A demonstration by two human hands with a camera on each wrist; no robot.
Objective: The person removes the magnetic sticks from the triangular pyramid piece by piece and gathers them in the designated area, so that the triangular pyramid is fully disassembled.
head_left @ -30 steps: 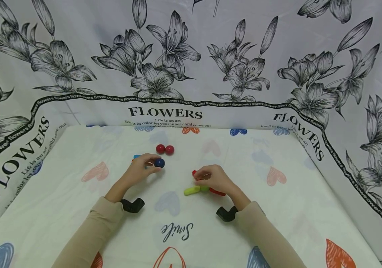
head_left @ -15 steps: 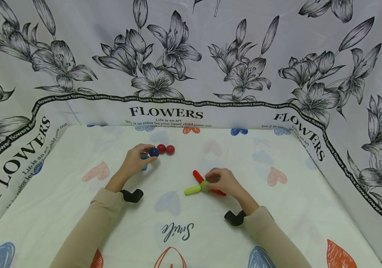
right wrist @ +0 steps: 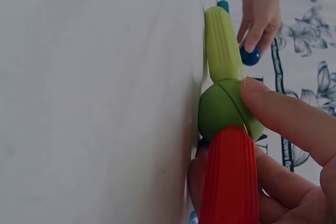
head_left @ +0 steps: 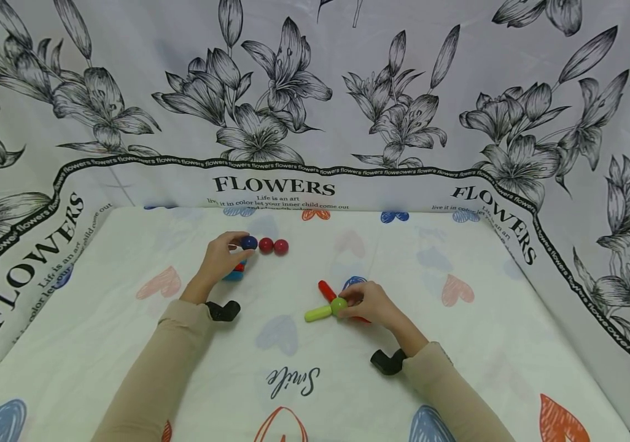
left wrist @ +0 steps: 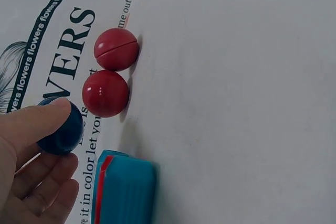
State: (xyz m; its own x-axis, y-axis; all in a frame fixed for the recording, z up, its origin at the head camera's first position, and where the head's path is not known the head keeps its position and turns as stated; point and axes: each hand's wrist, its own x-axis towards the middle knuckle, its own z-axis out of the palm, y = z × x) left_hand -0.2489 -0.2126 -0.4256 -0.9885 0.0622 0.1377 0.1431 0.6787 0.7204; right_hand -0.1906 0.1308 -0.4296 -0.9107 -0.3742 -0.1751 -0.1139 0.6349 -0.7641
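My left hand pinches a dark blue ball just left of two red balls that lie side by side on the cloth. A teal stick with a red end lies under that hand. My right hand holds a green ball, thumb on its top. A lime green stick and a red stick join at this ball.
The table cover is white with coloured hearts and the word "Smile". A flower-printed backdrop rises behind and on both sides. Black wrist camera mounts sit at both wrists.
My left hand has carried the blue ball up and back until it sits beside the two red balls. My right hand has shifted right, uncovering the green ball and red stick.
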